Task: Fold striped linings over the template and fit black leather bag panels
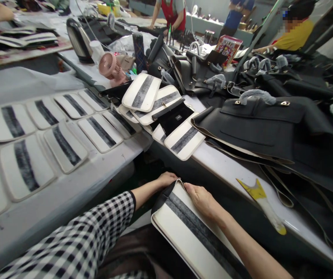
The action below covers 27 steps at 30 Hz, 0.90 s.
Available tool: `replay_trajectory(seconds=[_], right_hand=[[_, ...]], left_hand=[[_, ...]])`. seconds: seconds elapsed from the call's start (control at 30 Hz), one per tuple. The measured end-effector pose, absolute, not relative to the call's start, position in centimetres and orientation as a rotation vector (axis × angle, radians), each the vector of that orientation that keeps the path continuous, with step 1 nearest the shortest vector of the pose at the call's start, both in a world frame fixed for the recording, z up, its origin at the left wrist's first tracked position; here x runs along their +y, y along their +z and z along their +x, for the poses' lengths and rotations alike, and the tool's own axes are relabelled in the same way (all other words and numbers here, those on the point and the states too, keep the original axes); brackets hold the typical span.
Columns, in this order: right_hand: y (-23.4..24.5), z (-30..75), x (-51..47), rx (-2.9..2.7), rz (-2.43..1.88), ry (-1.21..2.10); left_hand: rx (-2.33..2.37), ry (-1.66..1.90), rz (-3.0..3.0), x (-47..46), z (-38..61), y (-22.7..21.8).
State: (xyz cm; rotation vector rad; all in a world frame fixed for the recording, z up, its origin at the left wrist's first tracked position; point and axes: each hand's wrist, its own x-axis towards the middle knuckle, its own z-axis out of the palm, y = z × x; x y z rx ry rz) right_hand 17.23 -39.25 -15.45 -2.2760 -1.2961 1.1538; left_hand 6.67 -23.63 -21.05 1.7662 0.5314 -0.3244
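A white panel with a dark grey stripe lies across my lap, below the table edge. My left hand curls round its far left corner, where a black layer shows under the white. My right hand presses on the top edge of the same panel, fingers closed over the rim. My left sleeve is black-and-white checked.
Several matching striped panels lie in rows on the grey table at left, more are piled at centre. Black bag pieces cover the right. A yellow-tipped scraper lies near the edge. A pink fan and other people stand behind.
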Motion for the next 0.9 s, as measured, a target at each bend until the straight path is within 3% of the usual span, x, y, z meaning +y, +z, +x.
replay_trajectory(seconds=[0.13,0.33,0.9], right_hand=[[-14.8,17.4,-40.1,-1.342,-2.324,1.143],[-14.7,18.6,-44.0,-1.194,-2.215,1.249],[-13.1,23.3,-57.5,-0.769,-1.953,1.567]], left_hand=[[0.374,-0.329,1.747,-21.5,8.9,-18.3],[0.005,-0.745,1.884,-21.3,12.3,-14.8],[0.038,-1.123,1.842,-20.1,14.2,-15.2]])
